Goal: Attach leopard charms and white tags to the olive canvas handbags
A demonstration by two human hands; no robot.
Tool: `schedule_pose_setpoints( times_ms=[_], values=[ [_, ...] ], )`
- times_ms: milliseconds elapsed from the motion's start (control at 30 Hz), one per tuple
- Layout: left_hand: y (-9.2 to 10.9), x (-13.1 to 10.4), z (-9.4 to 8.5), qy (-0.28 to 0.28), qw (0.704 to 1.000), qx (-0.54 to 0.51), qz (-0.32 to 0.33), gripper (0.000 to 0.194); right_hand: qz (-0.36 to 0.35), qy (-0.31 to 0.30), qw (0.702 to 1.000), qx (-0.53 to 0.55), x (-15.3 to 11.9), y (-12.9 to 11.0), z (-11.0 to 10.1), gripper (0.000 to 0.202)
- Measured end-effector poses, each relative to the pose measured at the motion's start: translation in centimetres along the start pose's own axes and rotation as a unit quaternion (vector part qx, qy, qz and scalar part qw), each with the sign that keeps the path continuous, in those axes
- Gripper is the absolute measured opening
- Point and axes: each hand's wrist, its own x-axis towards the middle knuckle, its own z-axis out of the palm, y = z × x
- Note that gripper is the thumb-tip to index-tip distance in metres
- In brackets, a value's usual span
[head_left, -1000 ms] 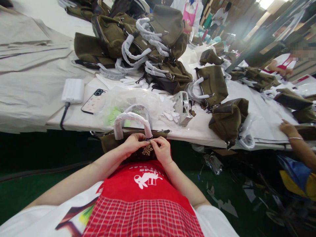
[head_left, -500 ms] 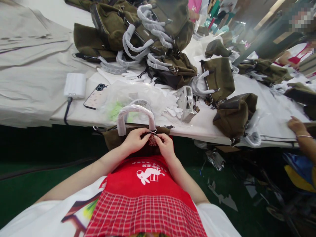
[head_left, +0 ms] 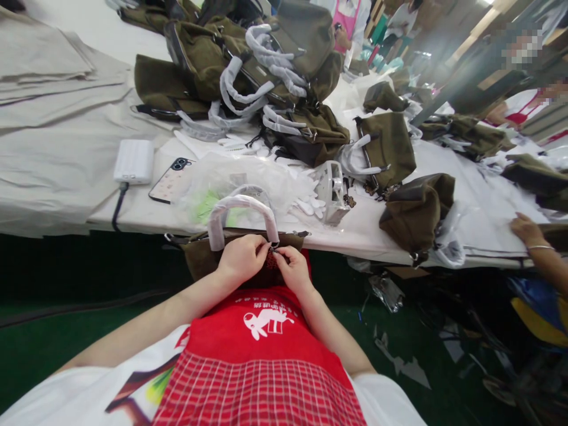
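An olive-brown handbag (head_left: pixel 197 260) is held upright against the table's front edge, close to my red apron. Its handle (head_left: pixel 242 204) arches up in clear wrapping. At the base of the handle's right end, a small patterned charm (head_left: pixel 271 260) hangs by dark metal fittings. My left hand (head_left: pixel 242 258) is closed, thumb and forefinger pinching these fittings from the left. From the right, my right hand (head_left: pixel 293 269) pinches the same spot. The fingertips nearly meet and partly hide the charm and its clasp.
A heap of olive bags (head_left: pixel 248 71) fills the back of the table. Nearer lie a phone (head_left: pixel 171 179), a white power bank (head_left: pixel 134 161), plastic bags (head_left: pixel 208 183) and a tape dispenser (head_left: pixel 332 192). At right, another person's hand (head_left: pixel 528 231) rests on the table edge.
My left hand has rolled over, its fingers curling more tightly around the fittings. My right fingertips have moved up against the charm's top. The view has shifted slightly.
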Motion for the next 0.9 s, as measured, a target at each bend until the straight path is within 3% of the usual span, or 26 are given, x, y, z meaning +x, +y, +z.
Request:
schedule_pose_setpoints(
  times_ms=[100, 233, 400, 567, 733, 900],
  values=[
    [-0.6, 0.2, -0.3, 0.025, 0.996, 0.007, 0.085, 0.023, 0.006, 0.004, 1.0, -0.007, -0.1, 0.1, 0.0, 0.016],
    [-1.3, 0.7, -0.8, -0.018, 0.978, 0.081, 0.192, 0.026, 0.011, -0.002, 1.0, -0.02, 0.0, 0.1, 0.0, 0.016],
    [-1.1, 1.6, -1.2, -0.082, 0.956, 0.147, 0.24, 0.022, 0.007, -0.006, 0.999, -0.05, 0.0, 0.1, -0.2, 0.015],
    [-0.4, 1.7, -1.3, -0.102, 0.938, 0.175, 0.28, 0.019, 0.0, 0.008, 0.997, -0.07, -0.2, -0.3, -0.4, 0.012],
    [-0.4, 1.7, -1.5, -0.097, 0.937, 0.186, 0.279, 0.023, -0.021, 0.031, 0.995, -0.091, 0.2, -0.4, -0.3, 0.01],
    [-0.9, 1.7, -3.6, -0.088, 0.967, 0.104, 0.217, 0.026, -0.048, 0.02, 0.991, -0.12, 0.5, -0.7, -0.7, 0.008]
  ],
)
